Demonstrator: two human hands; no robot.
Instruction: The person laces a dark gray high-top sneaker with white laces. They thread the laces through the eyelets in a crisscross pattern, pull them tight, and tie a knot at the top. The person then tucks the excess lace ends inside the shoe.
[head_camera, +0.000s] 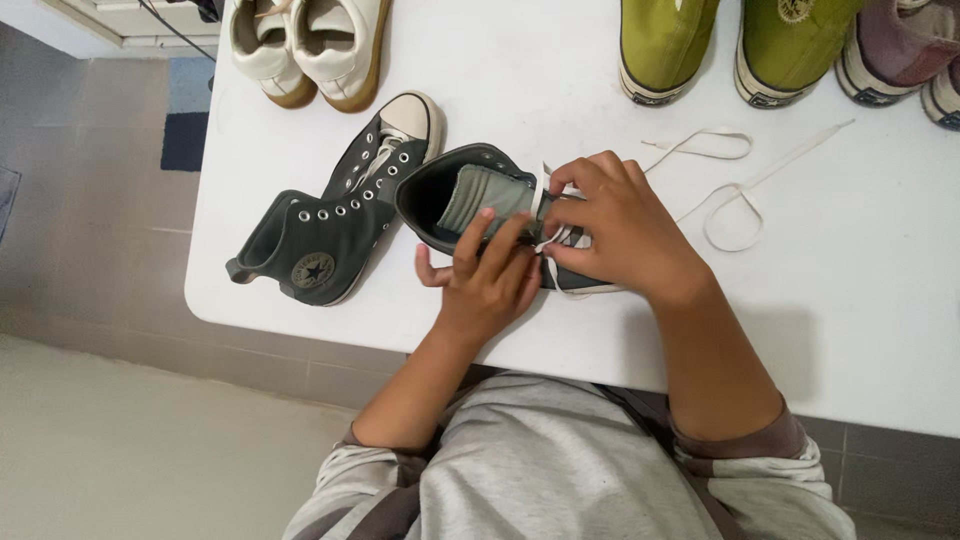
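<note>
Two hands work on one dark grey high-top sneaker (470, 195), which lies on the white table (850, 330) near its near edge, about in the middle of the view. Its opening points to the left and the grey tongue (480, 192) is visible inside. The left hand (485, 275) rests on the near side of this sneaker, with the fingers spread a little apart and lying over the tongue and the eyelet area; I cannot tell if it pinches anything. The right hand (620, 230) covers the right part of the sneaker, and its thumb and fingers are closed together on the white shoelace (735, 195) where it meets the shoe. The loose part of the shoelace runs to the right over the table in several loops.

Just left of the held sneaker lies the second dark grey sneaker (335, 220) on its side, without a lace, its white toe cap toward the far side. At the far edge stand a pair of cream sneakers (305, 45) on the left, a pair of green sneakers (730, 40) in the middle right, and purple sneakers (905, 50) at the far right corner. The person wears a grey striped shirt (560, 470).
</note>
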